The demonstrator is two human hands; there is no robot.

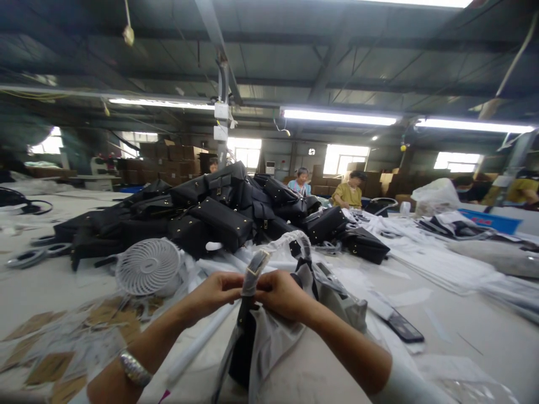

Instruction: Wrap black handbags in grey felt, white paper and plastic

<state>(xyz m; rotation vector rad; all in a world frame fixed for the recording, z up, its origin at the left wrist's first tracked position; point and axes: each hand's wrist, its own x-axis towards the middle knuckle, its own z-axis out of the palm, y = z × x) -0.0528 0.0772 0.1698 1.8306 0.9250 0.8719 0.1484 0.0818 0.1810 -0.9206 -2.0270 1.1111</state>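
Observation:
My left hand (217,293) and my right hand (281,293) meet in front of me, both pinched shut on a wrapped bag strap (255,269) with a gold buckle. The strap rises from a black handbag (244,348) partly covered in grey-white wrapping that stands on the table between my forearms. A silver watch (133,368) is on my left wrist. Behind the hands lies a big heap of black handbags (219,216).
A small white fan (147,266) stands left of my hands. Brown card tags (50,365) are scattered at the near left. A black phone (405,327) lies at the right. White wrapping sheets (433,264) cover the right side. Other workers (349,191) sit beyond the heap.

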